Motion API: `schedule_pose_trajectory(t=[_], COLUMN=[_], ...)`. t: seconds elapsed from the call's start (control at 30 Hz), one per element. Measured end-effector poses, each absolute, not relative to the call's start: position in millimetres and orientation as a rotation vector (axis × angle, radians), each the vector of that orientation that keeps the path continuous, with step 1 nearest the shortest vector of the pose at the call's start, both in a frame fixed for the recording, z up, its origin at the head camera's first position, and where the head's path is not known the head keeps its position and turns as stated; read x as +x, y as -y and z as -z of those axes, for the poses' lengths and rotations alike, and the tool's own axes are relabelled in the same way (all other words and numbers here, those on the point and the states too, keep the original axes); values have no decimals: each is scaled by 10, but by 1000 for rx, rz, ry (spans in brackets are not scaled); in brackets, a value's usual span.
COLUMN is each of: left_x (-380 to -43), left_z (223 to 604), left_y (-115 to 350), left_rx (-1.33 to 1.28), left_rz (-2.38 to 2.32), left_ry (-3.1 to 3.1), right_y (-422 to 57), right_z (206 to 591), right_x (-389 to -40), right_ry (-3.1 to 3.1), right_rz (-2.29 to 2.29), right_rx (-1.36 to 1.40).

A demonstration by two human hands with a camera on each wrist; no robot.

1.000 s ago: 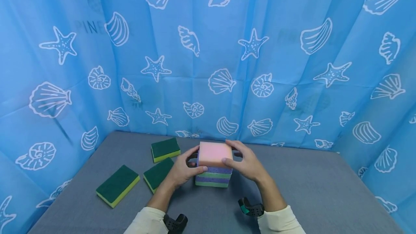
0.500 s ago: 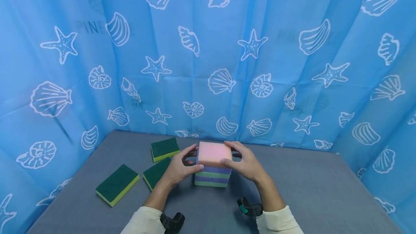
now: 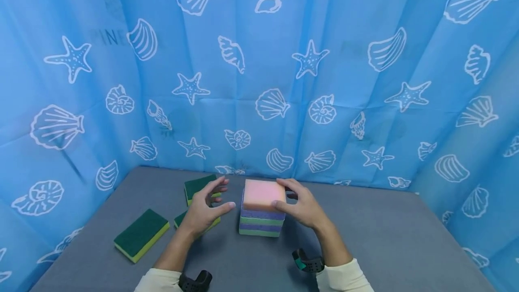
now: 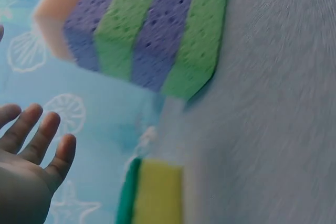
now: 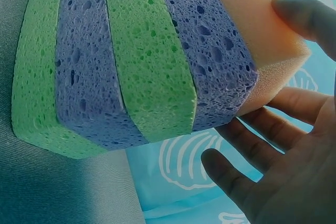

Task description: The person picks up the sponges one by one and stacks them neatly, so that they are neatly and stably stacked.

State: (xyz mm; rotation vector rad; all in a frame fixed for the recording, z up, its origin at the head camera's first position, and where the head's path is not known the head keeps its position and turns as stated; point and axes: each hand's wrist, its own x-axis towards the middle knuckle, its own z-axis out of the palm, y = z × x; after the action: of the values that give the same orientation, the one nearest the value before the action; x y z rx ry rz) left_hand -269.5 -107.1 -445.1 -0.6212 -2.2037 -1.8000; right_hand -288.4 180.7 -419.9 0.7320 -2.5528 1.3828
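Observation:
A stack of purple and green sponges (image 3: 259,225) stands on the table, alternating in color, with a peach-pink sponge (image 3: 264,194) on top. My right hand (image 3: 304,208) holds the peach-pink sponge, thumb on its front face and fingers at its right side. In the right wrist view the lower fingers (image 5: 231,174) reach down beside the upper purple sponge (image 5: 210,51). To the left of the stack, apart from it, my left hand (image 3: 204,208) has its fingers spread and nothing in it. The left wrist view shows those fingers (image 4: 39,135) clear of the stack.
Three green-and-yellow scrub sponges lie to the left: one whole in view (image 3: 141,234), a back one (image 3: 196,186) and a nearer one (image 3: 180,217), both partly behind my left hand. A blue shell-print curtain (image 3: 259,71) hangs behind the grey table (image 3: 385,242).
My left hand has let go of the stack and moved left, over the scrub sponges. My right hand keeps its hold on the peach-pink sponge, and the stack stands as before.

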Motion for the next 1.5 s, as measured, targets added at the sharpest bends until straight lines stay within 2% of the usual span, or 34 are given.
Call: schedule_pose_trajectory(t=[0.37,0.7,1.13,1.33,1.5], left_x=[-2391,-2163,-1960,-1940,-1944], left_z=[4178,4068,4197,4323,4477], left_y=[1459,1812,2173,2348,2512], left_rx=[-578,-401,-72,203,307], left_rz=[1544,1423,1358,1322,1339], left_ry=[2119,2101,2042,2204,2355], right_y=[-1795,-1794,-1811,-1811,-1802], right_z=[4166,4177,4182,4192,4200], right_x=[-2865,-2853,-2878,-2870,-2874], right_ry=[2561,2569,2549,2572,2559], right_rz=[-1374,-1381,-1371,-1361,-1369], right_rx=[724,698,721,717,728])
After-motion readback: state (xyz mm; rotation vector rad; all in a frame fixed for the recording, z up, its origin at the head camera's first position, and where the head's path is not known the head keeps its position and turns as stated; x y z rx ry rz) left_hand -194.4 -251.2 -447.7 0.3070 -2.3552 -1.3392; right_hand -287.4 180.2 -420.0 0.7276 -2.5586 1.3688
